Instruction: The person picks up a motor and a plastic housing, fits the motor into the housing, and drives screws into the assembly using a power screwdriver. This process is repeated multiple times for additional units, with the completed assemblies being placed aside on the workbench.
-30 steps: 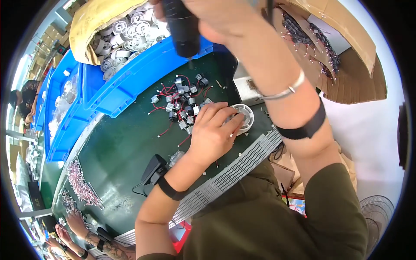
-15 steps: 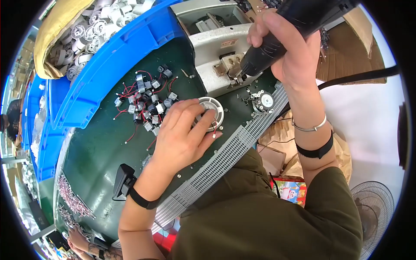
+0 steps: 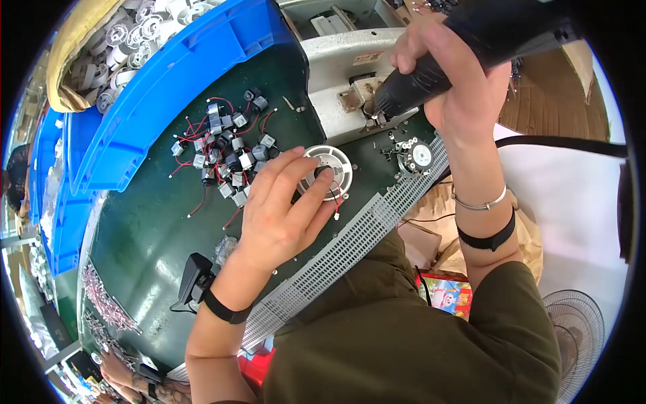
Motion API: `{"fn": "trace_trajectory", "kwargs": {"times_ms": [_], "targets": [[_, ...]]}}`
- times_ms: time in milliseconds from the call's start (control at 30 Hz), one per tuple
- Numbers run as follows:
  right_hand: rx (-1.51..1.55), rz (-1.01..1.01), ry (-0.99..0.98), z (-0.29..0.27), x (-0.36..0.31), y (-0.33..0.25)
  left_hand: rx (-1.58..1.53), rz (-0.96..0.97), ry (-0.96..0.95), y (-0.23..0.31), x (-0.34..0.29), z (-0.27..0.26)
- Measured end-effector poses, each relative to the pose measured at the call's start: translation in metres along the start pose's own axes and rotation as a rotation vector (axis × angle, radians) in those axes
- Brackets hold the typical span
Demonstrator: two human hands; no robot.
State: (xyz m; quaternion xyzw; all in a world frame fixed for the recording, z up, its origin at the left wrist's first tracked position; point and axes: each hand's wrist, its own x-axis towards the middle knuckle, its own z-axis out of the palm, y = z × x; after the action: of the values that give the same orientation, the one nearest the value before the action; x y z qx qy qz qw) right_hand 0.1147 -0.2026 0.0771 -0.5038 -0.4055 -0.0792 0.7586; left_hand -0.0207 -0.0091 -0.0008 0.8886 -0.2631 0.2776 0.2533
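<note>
My left hand (image 3: 282, 205) rests on a round white plastic housing (image 3: 345, 168), fingers curled over it and holding it on the green table. A small dark part shows at the middle of the housing under my fingertips, and red and black wires with a white plug (image 3: 337, 215) hang off its near side. My right hand (image 3: 457, 81) is wrapped round a black electric screwdriver (image 3: 420, 84). Its tip points at the outlet of a grey metal screw feeder (image 3: 356, 77); whether a screw sits on the tip is too small to tell.
Several small motors with red wires (image 3: 232, 145) lie heaped left of the housing. A round magnetic dish with screws (image 3: 418, 158) stands by the perforated grey edge strip (image 3: 336, 249). Blue bins (image 3: 182, 74) and a sack of white parts (image 3: 128, 47) line the far left. A co-worker's hand (image 3: 118, 370) is at lower left.
The whole scene has shifted slightly in the picture. The screwdriver stays at the feeder, and my left hand keeps its hold on the housing.
</note>
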Motion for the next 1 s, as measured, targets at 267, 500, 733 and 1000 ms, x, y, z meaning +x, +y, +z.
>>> {"fn": "trace_trajectory", "kwargs": {"times_ms": [267,500,733,1000], "targets": [[0.036,-0.018,0.041,-0.004,-0.005,-0.004,-0.017,-0.028,0.023,0.000,-0.002,0.004],[0.007,0.003,0.050,-0.005,-0.008,-0.005,-0.044,-0.031,0.029,0.001,-0.002,0.006],[0.085,0.196,0.129,0.016,-0.015,-0.030,-0.068,-0.136,0.077,0.003,-0.007,0.007],[0.310,0.232,-0.180,0.054,0.012,-0.037,-0.159,-0.143,0.109,0.001,-0.008,0.013]]}}
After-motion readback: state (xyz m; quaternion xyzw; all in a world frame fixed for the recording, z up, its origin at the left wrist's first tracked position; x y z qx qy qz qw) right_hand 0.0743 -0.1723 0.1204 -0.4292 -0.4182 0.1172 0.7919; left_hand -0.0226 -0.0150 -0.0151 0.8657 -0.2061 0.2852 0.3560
